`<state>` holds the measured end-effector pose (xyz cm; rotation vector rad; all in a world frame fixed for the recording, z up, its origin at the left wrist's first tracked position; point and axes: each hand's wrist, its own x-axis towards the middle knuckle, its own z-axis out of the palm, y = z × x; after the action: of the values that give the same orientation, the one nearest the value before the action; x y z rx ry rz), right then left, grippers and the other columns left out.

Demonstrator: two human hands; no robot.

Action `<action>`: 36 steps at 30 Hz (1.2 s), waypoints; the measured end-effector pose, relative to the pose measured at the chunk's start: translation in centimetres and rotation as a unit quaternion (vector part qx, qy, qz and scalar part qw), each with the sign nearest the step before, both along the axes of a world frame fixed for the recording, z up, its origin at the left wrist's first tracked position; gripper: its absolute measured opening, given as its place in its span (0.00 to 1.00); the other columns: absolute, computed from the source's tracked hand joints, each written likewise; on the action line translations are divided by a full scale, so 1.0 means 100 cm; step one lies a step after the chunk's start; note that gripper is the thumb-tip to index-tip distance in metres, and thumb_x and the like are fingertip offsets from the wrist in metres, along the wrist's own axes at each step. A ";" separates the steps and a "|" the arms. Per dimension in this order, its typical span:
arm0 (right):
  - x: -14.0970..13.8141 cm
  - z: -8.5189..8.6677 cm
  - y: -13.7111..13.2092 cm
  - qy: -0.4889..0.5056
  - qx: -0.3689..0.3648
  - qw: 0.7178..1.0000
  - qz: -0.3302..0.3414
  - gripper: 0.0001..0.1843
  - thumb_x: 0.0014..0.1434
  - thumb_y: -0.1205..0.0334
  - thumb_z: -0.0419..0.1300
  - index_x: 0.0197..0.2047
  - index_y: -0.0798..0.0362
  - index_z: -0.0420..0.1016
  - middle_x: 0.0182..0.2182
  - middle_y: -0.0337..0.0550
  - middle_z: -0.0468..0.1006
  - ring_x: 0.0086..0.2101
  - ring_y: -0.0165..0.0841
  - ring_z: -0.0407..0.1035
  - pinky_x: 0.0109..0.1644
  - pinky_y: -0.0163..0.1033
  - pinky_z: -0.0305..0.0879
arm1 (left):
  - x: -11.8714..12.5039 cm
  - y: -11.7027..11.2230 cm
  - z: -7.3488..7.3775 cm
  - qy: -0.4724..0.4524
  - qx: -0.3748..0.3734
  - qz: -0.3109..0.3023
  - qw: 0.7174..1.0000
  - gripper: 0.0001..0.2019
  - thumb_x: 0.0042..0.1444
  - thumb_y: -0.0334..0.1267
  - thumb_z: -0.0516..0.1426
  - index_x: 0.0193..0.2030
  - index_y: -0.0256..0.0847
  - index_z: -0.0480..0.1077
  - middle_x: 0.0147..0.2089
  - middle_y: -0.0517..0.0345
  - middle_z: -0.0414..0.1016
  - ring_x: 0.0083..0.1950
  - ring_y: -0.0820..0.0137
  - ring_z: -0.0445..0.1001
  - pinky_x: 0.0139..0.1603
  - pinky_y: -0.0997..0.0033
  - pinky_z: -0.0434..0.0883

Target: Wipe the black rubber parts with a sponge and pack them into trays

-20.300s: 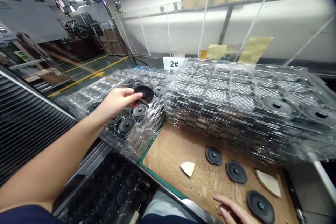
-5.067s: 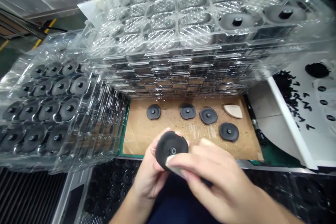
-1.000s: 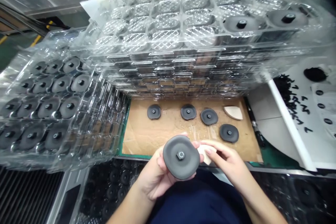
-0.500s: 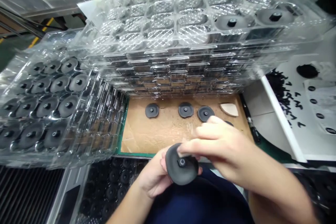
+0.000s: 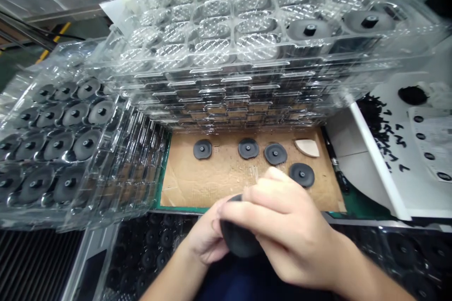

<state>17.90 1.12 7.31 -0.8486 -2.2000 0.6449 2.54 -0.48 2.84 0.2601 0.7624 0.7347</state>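
Note:
A dark grey rounded disc is held low in front of my body, its knob side covered by fingers. My left hand grips it at its left edge. Across its face lies my right hand, fingers curled and closed; whatever is in its fingertips is hidden. On the brown cardboard beyond are several like discs with small central knobs, among them a left disc, a middle disc and a right disc. A pale wedge-shaped piece lies at the cardboard's right side.
A tall stack of clear plastic trays rises behind the cardboard, with two discs in its top tray. Another tray stack, filled with discs, stands at left. At right are a white partition, small black pieces and a black pen.
My right hand has moved down and over the disc, covering its knob and upper face. The disc at the cardboard's right is now uncovered. My left hand keeps its hold.

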 end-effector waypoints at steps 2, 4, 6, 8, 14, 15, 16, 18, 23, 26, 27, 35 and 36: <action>-0.004 -0.003 -0.010 0.011 -0.003 0.995 -0.104 0.12 0.57 0.74 0.51 0.40 0.61 0.75 0.25 0.43 0.74 0.23 0.30 0.62 0.29 0.39 0.55 | -0.004 0.000 -0.005 -0.023 0.008 0.028 0.999 0.28 0.26 0.44 0.72 0.39 0.38 0.77 0.37 0.56 0.80 0.39 0.70 0.77 0.42 0.78 0.70; -0.003 -0.006 -0.020 0.030 -0.036 0.988 -0.147 0.11 0.56 0.75 0.54 0.40 0.61 0.75 0.26 0.43 0.76 0.24 0.29 0.65 0.30 0.38 0.59 | -0.008 0.000 -0.011 -0.051 0.020 0.062 0.997 0.30 0.27 0.42 0.72 0.43 0.44 0.76 0.43 0.59 0.79 0.43 0.69 0.77 0.47 0.76 0.70; 0.002 -0.011 -0.029 0.073 -0.113 0.985 -0.105 0.11 0.55 0.74 0.56 0.40 0.56 0.75 0.27 0.39 0.78 0.24 0.27 0.68 0.31 0.34 0.64 | -0.010 0.001 -0.013 -0.067 0.029 0.083 0.994 0.28 0.31 0.38 0.72 0.45 0.48 0.75 0.46 0.61 0.79 0.45 0.66 0.77 0.49 0.72 0.71; 0.009 -0.019 -0.034 0.120 -0.192 0.969 -0.096 0.11 0.57 0.70 0.57 0.41 0.50 0.76 0.30 0.35 0.80 0.28 0.26 0.72 0.32 0.30 0.67 | -0.010 0.003 -0.012 -0.068 0.041 0.094 0.992 0.27 0.33 0.36 0.71 0.45 0.49 0.75 0.47 0.62 0.78 0.46 0.65 0.77 0.49 0.71 0.71; 0.013 -0.028 -0.028 0.147 -0.209 0.919 -0.300 0.12 0.62 0.64 0.56 0.47 0.42 0.73 0.42 0.32 0.79 0.40 0.26 0.73 0.41 0.26 0.68 | -0.001 0.002 0.001 -0.019 0.044 0.129 0.990 0.26 0.37 0.33 0.70 0.47 0.49 0.74 0.49 0.59 0.78 0.49 0.67 0.76 0.48 0.75 0.71; 0.008 -0.024 -0.027 0.139 -0.173 0.928 -0.299 0.13 0.62 0.65 0.55 0.49 0.44 0.73 0.43 0.34 0.79 0.41 0.27 0.72 0.43 0.28 0.67 | 0.000 0.001 0.002 -0.004 0.041 0.132 0.990 0.27 0.37 0.33 0.70 0.48 0.49 0.74 0.49 0.59 0.78 0.49 0.68 0.76 0.47 0.76 0.71; 0.003 -0.020 -0.025 0.130 -0.126 0.941 -0.285 0.14 0.62 0.66 0.55 0.50 0.48 0.72 0.44 0.37 0.78 0.42 0.29 0.72 0.44 0.30 0.66 | 0.001 0.000 0.002 0.008 0.039 0.133 0.990 0.28 0.36 0.34 0.70 0.48 0.49 0.74 0.49 0.59 0.77 0.49 0.68 0.75 0.46 0.77 0.71; -0.008 -0.013 -0.022 0.112 -0.042 0.966 -0.230 0.15 0.61 0.69 0.53 0.51 0.57 0.70 0.42 0.45 0.79 0.40 0.32 0.71 0.45 0.36 0.65 | 0.001 -0.002 0.002 0.021 0.036 0.130 0.991 0.27 0.36 0.35 0.70 0.47 0.48 0.74 0.48 0.58 0.77 0.49 0.67 0.75 0.48 0.75 0.71; -0.024 -0.007 -0.012 0.037 -0.094 0.991 -0.083 0.11 0.61 0.72 0.52 0.44 0.58 0.73 0.32 0.42 0.79 0.30 0.31 0.70 0.35 0.38 0.63 | -0.001 -0.002 -0.001 0.061 0.030 0.158 0.985 0.27 0.35 0.32 0.70 0.46 0.48 0.74 0.47 0.59 0.78 0.47 0.65 0.76 0.46 0.72 0.73; -0.028 -0.006 -0.004 0.042 -0.050 0.988 -0.141 0.13 0.62 0.71 0.50 0.45 0.61 0.73 0.34 0.46 0.79 0.31 0.33 0.69 0.36 0.40 0.61 | 0.001 -0.004 -0.001 0.055 0.033 0.132 0.989 0.20 0.36 0.38 0.70 0.40 0.42 0.76 0.44 0.56 0.78 0.49 0.64 0.75 0.48 0.73 0.72; -0.028 -0.006 -0.003 0.051 -0.030 0.987 -0.152 0.13 0.62 0.71 0.49 0.46 0.62 0.72 0.34 0.47 0.79 0.31 0.34 0.68 0.37 0.40 0.60 | 0.001 -0.005 -0.001 0.044 0.036 0.124 0.991 0.19 0.37 0.39 0.70 0.39 0.42 0.76 0.44 0.56 0.79 0.50 0.64 0.75 0.51 0.72 0.71; 0.006 0.000 -0.020 -0.016 -0.120 0.986 -0.111 0.11 0.59 0.73 0.53 0.44 0.55 0.73 0.33 0.37 0.78 0.28 0.28 0.67 0.35 0.36 0.58 | -0.010 -0.003 -0.006 -0.019 0.019 0.117 0.993 0.26 0.37 0.28 0.68 0.46 0.46 0.74 0.47 0.59 0.79 0.47 0.68 0.77 0.47 0.76 0.72; 0.007 0.001 -0.019 -0.033 -0.103 0.984 -0.140 0.11 0.60 0.73 0.53 0.44 0.55 0.73 0.32 0.38 0.78 0.28 0.28 0.66 0.35 0.37 0.57 | -0.009 -0.004 -0.007 -0.016 0.010 0.113 0.993 0.27 0.38 0.28 0.68 0.48 0.45 0.73 0.48 0.57 0.78 0.48 0.67 0.76 0.48 0.75 0.72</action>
<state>18.58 -0.82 7.41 -1.2758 -2.0421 0.7202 1.63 -0.84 2.15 0.1813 0.7621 0.9589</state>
